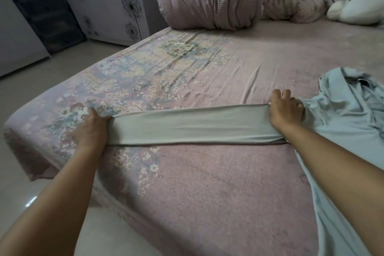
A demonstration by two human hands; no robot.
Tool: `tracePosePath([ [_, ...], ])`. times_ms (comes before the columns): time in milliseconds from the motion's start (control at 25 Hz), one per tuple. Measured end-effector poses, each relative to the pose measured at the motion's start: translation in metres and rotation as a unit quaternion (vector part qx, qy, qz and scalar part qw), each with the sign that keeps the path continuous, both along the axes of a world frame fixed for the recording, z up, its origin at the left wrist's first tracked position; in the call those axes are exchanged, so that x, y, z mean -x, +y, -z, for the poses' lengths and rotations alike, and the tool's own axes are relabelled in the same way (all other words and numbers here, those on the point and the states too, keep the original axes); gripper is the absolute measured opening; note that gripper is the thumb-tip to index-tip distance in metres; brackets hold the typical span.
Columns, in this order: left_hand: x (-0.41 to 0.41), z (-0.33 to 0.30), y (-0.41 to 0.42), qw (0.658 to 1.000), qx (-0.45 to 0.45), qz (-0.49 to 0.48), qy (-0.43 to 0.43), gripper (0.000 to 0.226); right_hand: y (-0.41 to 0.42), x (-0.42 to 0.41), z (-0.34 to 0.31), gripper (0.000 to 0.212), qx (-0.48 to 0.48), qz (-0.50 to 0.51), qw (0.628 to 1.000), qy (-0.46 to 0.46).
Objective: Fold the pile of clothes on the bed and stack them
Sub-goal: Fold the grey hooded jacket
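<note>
The left hand (89,129) and right hand (285,111), fingers curled tight on each end, pull the grey cloth (193,124) flat across the bed (207,183); keep it tight, edges lined up, then fold it.

A pale grey-green garment (193,124) lay stretched into a long flat band across the pink floral bed sheet (207,189), its right end running into a crumpled light blue-grey heap of the same cloth (349,97) that trailed down the bed's right edge.
</note>
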State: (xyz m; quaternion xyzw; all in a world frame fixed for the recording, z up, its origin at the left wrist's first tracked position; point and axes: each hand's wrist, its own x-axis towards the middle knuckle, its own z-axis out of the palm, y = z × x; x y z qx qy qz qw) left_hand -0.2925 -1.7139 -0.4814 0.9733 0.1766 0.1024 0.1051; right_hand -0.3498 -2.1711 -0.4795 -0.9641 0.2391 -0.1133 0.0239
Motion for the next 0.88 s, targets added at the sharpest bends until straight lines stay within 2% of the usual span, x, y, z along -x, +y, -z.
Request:
tracePosePath([
  [40,0.001,-0.005,0.004,1.0,0.0,-0.01,0.002,0.05,0.007,0.005,-0.004,0.031,-0.01,0.009,1.0,0.008],
  [120,0.002,-0.009,0.006,0.997,-0.041,0.002,-0.06,0.049,0.029,0.02,-0.006,0.045,-0.039,0.005,0.999,0.021],
  [200,0.009,-0.013,-0.02,0.978,-0.106,0.119,-0.133,0.049,0.058,0.034,-0.002,0.058,-0.08,-0.05,0.992,0.087],
  [280,0.018,-0.011,-0.063,0.938,-0.115,0.319,-0.076,0.056,0.076,0.039,0.007,0.06,-0.093,-0.086,0.978,0.163],
  [320,0.025,-0.006,-0.081,0.919,-0.096,0.382,-0.002,0.056,0.079,0.039,0.008,0.06,-0.097,-0.09,0.974,0.183],
  [360,0.029,0.002,-0.091,0.908,-0.083,0.404,0.072,0.055,0.078,0.038,0.008,0.06,-0.102,-0.091,0.971,0.193],
  [400,0.028,0.009,-0.089,0.907,-0.072,0.399,0.111,0.057,0.076,0.038,0.008,0.06,-0.106,-0.092,0.97,0.199],
  [560,0.018,0.016,-0.043,0.944,-0.034,0.305,0.122,0.058,0.076,0.04,0.007,0.061,-0.101,-0.099,0.967,0.211],
  [680,0.02,0.002,-0.045,0.947,-0.079,0.264,0.166,0.059,0.077,0.042,0.002,0.06,-0.121,-0.105,0.969,0.187],
  [760,0.026,-0.012,-0.068,0.947,-0.139,0.257,0.133,0.061,0.071,0.047,-0.005,0.057,-0.135,-0.117,0.977,0.118],
  [880,0.053,-0.029,-0.141,0.918,-0.131,0.375,0.016,0.066,0.038,0.076,-0.011,0.049,-0.108,-0.105,0.988,0.036],
])
